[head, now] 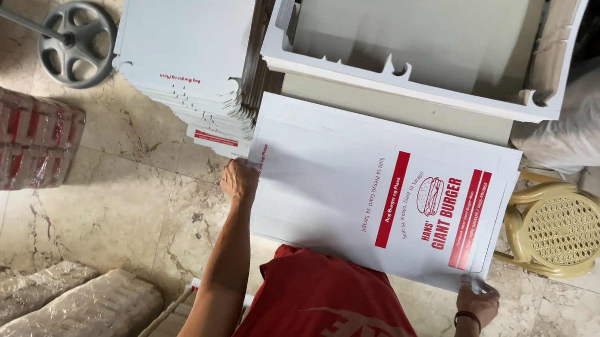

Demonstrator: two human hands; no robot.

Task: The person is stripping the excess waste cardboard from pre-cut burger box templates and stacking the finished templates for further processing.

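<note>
**A:** Where is the flat white box blank (358, 190), the one with the red stripes and a burger drawing printed on it?

**B:** It lies spread out directly in front of the person in the red shirt (327, 322), its near edge over their lap. Everything else I'll place from that blank.

**A:** And the hands?

**B:** The left hand (240, 180) is curled onto the blank's left edge, fingers closed around the cardboard rim. The right hand (478, 300) pinches the blank's near right corner between the fingertips; a dark band sits on that wrist.

**A:** What sits beyond the blank?

**B:** Just past its far edge stands an already folded white box (415, 84), open side up. To the far left of the blank rises a stack of flat blanks (187, 35), touching or nearly touching the blank's far left corner.

**A:** And on the sides?

**B:** Right of the blank, a yellow plastic stool (560, 230) stands on the marble floor (132, 187). Well to the left, plastic-wrapped bundles (6, 135) and a grey wheel (77, 44).
</note>
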